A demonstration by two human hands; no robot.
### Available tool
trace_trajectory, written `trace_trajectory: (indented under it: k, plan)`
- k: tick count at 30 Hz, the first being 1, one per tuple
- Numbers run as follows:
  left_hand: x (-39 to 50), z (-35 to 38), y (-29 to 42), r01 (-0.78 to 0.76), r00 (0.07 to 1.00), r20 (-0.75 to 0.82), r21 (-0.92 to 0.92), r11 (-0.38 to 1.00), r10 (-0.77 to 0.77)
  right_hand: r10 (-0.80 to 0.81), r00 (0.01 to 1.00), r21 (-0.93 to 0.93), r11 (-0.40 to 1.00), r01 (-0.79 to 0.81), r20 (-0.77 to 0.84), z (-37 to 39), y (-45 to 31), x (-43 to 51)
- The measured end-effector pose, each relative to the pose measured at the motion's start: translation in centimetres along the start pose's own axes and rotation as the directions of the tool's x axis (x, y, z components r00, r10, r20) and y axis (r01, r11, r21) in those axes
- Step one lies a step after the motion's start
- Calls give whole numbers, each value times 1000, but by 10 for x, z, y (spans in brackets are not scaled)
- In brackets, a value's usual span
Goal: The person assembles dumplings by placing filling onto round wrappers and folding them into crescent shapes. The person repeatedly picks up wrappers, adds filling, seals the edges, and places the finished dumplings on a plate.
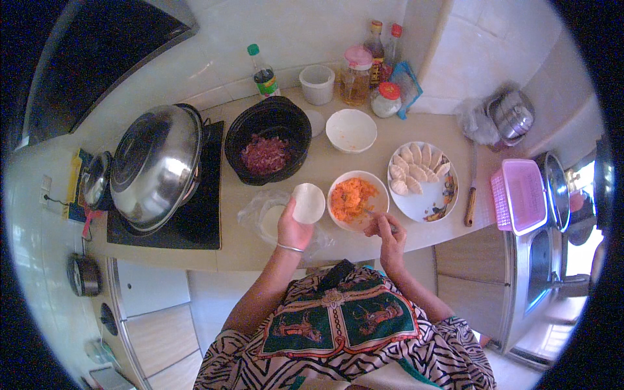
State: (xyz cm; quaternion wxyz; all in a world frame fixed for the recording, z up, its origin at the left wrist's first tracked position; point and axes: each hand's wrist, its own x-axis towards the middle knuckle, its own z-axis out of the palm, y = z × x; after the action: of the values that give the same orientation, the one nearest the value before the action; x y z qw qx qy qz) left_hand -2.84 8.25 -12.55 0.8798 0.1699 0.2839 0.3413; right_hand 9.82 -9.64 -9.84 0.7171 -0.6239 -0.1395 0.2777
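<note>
A round white dumpling wrapper (310, 203) lies across the palm and fingers of my left hand (294, 233), which wears a bangle at the wrist. My right hand (388, 234) grips a metal utensil (369, 212), probably a spoon, whose end dips into a white bowl (386, 201) of orange shredded filling (352, 197). Beneath my left hand, more wrappers (273, 222) rest in a clear plastic bag (249, 208). To the right of the bowl, a white plate (409, 209) holds several folded dumplings (417, 165).
A black pot (292, 126) containing reddish chopped filling stands behind my left hand. Further left, a lidded wok (156, 165) covers the cooktop (207, 209). A small bowl (351, 129) sits behind the filling. Rightward lie a wooden-handled knife (471, 204) and a pink basket (519, 195). Bottles (265, 80) line the wall.
</note>
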Motion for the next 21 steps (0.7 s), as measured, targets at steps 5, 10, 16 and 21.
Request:
trace_trajectory:
  k: [5,10,16,21]
  plan:
    - [4,18,-14,86,996,21,17,996,-86,-139,989,-90,986,142,43,-5,-28,-3]
    - [3,37,-43,-57,989,146,371,927,3,-470,809,-444,677,587,353,-5,-48,-4]
    - [4,50,-44,227,936,313,-187,956,-161,-503,635,-528,356,771,587,5,-49,-3]
    - [-11,54,-42,-324,942,312,748,580,124,-560,597,-510,327,796,574,0,-54,-2]
